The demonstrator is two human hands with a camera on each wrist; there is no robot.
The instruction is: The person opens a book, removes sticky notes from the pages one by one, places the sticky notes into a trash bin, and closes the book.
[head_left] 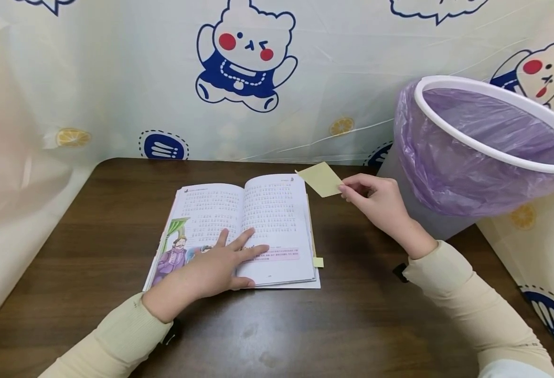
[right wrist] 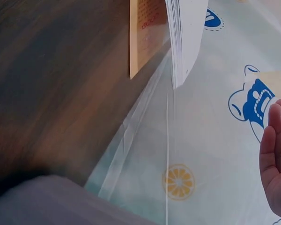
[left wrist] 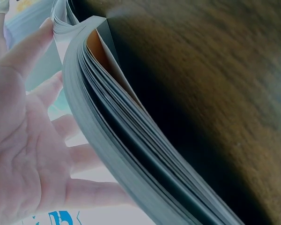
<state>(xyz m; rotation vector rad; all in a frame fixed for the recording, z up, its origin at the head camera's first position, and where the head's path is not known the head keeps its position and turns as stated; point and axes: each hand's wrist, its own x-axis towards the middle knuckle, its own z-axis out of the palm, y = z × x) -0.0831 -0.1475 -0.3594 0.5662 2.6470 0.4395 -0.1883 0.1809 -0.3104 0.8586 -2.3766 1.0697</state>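
An open book (head_left: 272,210) lies on the dark wooden table, with printed text and a coloured picture on its left page. My left hand (head_left: 217,268) rests across its lower middle, fingers spread over both pages. The left wrist view shows this palm (left wrist: 33,140) beside the thick stack of page edges (left wrist: 107,112). Off the book's upper right corner, my right hand (head_left: 376,202) pinches a yellow sticky note (head_left: 321,178) by one corner between thumb and fingertips. The note's far corner overlaps the page edge in the head view. A small yellow tab (head_left: 318,262) sticks out from the book's lower right side.
A bin (head_left: 433,212) lined with a purple bag (head_left: 470,178) stands at the right, its white rim (head_left: 489,149) tilted towards me. Behind the table (head_left: 97,231) hangs a pale sheet (head_left: 130,79) with cartoon bears and orange slices.
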